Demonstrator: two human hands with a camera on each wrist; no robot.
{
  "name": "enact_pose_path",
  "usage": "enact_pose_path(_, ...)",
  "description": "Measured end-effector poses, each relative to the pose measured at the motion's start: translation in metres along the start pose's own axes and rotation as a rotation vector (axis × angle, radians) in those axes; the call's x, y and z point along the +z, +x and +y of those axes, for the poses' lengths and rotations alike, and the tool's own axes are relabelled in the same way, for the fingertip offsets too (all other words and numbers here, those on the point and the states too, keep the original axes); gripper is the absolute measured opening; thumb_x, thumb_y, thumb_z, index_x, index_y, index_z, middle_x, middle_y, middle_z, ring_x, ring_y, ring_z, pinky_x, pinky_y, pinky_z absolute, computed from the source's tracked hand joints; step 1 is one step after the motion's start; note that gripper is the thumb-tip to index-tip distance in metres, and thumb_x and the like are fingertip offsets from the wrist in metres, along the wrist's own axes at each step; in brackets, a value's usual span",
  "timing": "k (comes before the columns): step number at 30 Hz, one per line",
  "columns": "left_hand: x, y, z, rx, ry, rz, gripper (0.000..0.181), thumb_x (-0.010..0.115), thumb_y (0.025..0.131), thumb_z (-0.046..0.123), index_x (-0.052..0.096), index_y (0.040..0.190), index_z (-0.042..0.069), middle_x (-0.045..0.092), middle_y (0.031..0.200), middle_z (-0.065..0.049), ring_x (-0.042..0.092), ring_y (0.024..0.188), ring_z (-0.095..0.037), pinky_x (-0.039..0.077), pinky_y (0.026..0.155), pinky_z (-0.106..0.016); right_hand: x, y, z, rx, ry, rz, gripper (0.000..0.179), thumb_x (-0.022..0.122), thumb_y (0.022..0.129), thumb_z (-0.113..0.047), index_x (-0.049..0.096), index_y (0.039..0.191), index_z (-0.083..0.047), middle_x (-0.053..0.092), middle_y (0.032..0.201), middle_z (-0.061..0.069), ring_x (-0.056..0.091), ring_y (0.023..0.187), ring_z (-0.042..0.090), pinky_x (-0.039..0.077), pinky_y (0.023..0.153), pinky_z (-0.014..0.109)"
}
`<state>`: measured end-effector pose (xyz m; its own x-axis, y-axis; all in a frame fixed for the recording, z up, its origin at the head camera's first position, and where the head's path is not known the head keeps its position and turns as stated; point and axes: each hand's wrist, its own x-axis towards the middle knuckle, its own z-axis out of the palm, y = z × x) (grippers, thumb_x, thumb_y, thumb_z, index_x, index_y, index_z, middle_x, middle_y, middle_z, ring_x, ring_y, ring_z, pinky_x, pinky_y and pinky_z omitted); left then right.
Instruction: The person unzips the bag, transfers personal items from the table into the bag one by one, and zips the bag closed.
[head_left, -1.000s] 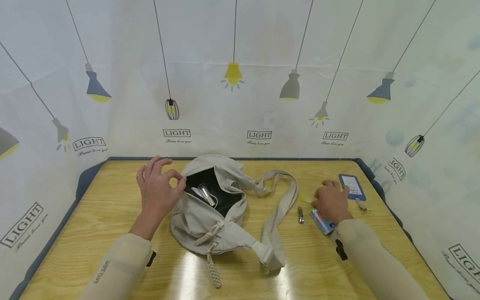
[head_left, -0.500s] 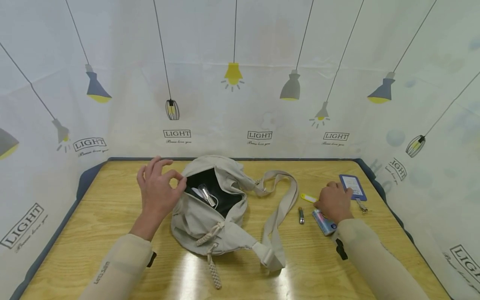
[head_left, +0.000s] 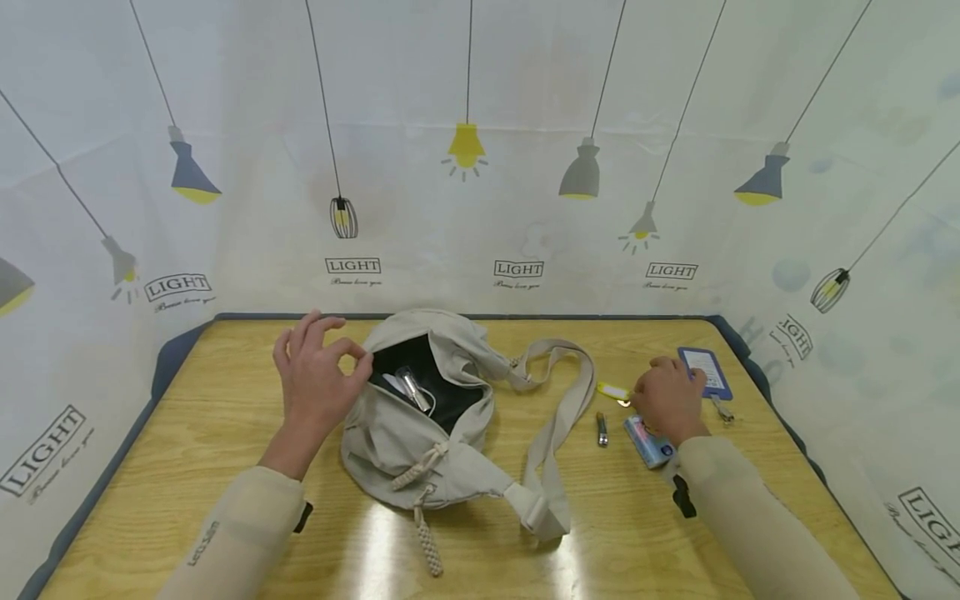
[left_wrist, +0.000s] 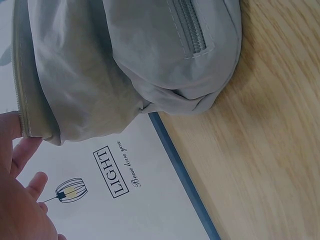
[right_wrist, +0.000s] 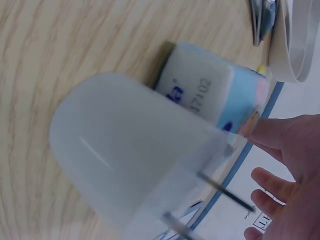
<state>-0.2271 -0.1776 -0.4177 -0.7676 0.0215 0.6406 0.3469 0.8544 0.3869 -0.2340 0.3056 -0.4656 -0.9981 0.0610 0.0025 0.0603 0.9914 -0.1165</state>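
Note:
My left hand (head_left: 315, 379) pinches the zippered edge of a grey shoulder bag (head_left: 420, 425), which gapes to show its dark lining. A silvery cylinder (head_left: 414, 390) and a thin white cord lie inside. My right hand (head_left: 667, 400) is low over the table with curled fingers, its fingertips right beside a yellow key tag (head_left: 613, 391) with a metal ring. Just below that hand lies a blue tissue packet (head_left: 648, 442), overlapped by my thumb (right_wrist: 272, 135) in the right wrist view. I cannot tell whether these fingers hold anything. Nail clippers (head_left: 602, 430) lie to the left.
A blue badge holder (head_left: 705, 373) with a metal clip lies beyond my right hand. The bag's strap (head_left: 558, 433) loops across the table (head_left: 225, 400). Beneath my right wrist, a white plug adapter with two metal prongs (right_wrist: 130, 145) sits near the packet. A printed curtain (head_left: 420, 183) surrounds the table.
The yellow key tag has shifted slightly left and away, and its ring now shows. My right hand and the packet have moved slightly right since a second ago. My left hand stays on the bag's edge.

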Motion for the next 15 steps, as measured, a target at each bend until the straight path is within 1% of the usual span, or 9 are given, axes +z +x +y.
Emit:
enact_pose_path(4, 0.0, 0.0, 0.001, 0.006, 0.001, 0.001, 0.015, 0.072, 0.082, 0.02, 0.072, 0.071, 0.01, 0.06, 0.124, -0.013, 0.037, 0.136, -0.036, 0.017, 0.11, -0.061, -0.004, 0.001, -0.002, 0.006, 0.011, 0.052, 0.016, 0.067, 0.09, -0.024, 0.079, 0.091, -0.014, 0.048, 0.142, 0.023, 0.038, 0.131, 0.048, 0.019, 0.103, 0.073)
enact_pose_path(6, -0.001, 0.0, 0.002, 0.009, -0.001, 0.002, 0.015, 0.071, 0.082, 0.02, 0.072, 0.071, 0.01, 0.06, 0.124, -0.014, 0.037, 0.136, -0.036, 0.017, 0.11, -0.061, -0.007, 0.001, -0.004, 0.006, 0.012, 0.077, 0.017, 0.068, 0.09, -0.024, 0.079, 0.094, -0.012, 0.049, 0.142, 0.022, 0.04, 0.13, 0.048, 0.02, 0.103, 0.072)
enact_pose_path(10, -0.001, 0.0, 0.002, 0.009, -0.001, 0.001, 0.014, 0.071, 0.082, 0.019, 0.072, 0.071, 0.011, 0.06, 0.124, -0.014, 0.037, 0.136, -0.036, 0.017, 0.11, -0.061, -0.015, 0.0, -0.009, -0.009, 0.033, 0.111, 0.018, 0.067, 0.091, -0.024, 0.078, 0.093, -0.01, 0.049, 0.142, 0.023, 0.04, 0.129, 0.048, 0.019, 0.104, 0.072)
enact_pose_path(15, -0.001, 0.0, 0.002, 0.004, 0.001, -0.003, 0.015, 0.072, 0.082, 0.02, 0.073, 0.071, 0.01, 0.06, 0.124, -0.013, 0.036, 0.136, -0.036, 0.017, 0.11, -0.061, -0.025, 0.0, -0.017, -0.043, 0.058, 0.152, 0.02, 0.064, 0.092, -0.024, 0.079, 0.086, -0.011, 0.05, 0.141, 0.023, 0.038, 0.131, 0.049, 0.019, 0.103, 0.071)
